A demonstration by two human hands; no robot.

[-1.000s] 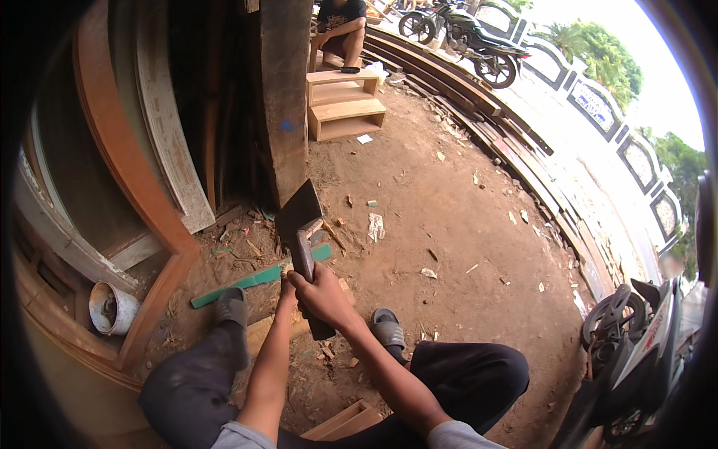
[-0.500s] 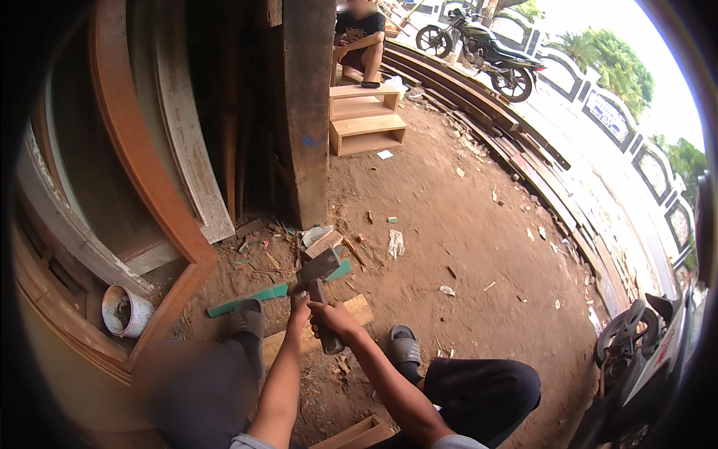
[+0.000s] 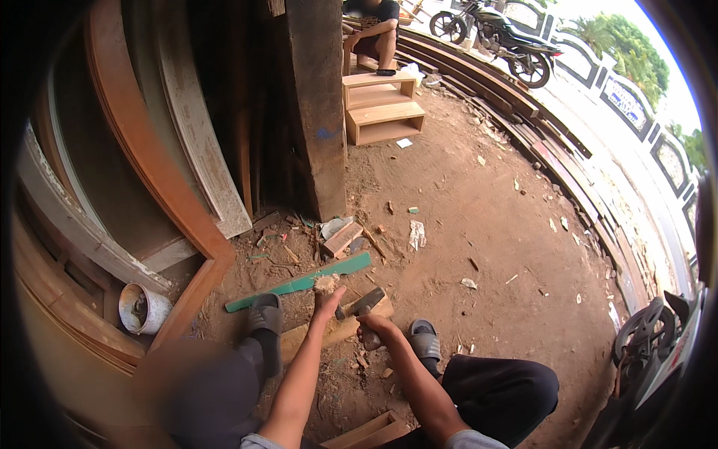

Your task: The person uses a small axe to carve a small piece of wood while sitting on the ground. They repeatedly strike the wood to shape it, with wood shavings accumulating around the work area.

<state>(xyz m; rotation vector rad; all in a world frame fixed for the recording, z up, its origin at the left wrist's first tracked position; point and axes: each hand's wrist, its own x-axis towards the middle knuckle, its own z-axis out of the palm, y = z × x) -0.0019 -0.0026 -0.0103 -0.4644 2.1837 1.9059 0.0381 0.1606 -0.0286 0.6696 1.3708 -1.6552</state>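
My left hand (image 3: 326, 303) is closed round a chisel with a frayed, pale wooden handle end (image 3: 327, 283); a dark part of it shows beside the hand, over the wooden board (image 3: 340, 329). To its right, my right hand (image 3: 374, 329) grips a hammer with a dark, blocky head (image 3: 368, 301), held low above the board's right end. Hammer and chisel are apart. The board lies on the dirt between my sandalled feet. Just beyond it rests a green-painted wood strip (image 3: 299, 284). Whether the chisel's tip touches the board is hidden.
Wooden frames (image 3: 149, 135) and a white bucket (image 3: 144, 308) stand at left, near a thick post (image 3: 318, 112). Farther off are a step-like wooden box (image 3: 385, 120), a seated person (image 3: 374, 34), stacked planks (image 3: 538, 127) and a motorbike (image 3: 497, 37). Another vehicle (image 3: 651, 359) is at right.
The hammer has moved from over my left hand down to its right, uncovering the chisel's handle end. The whole view has shifted slightly.
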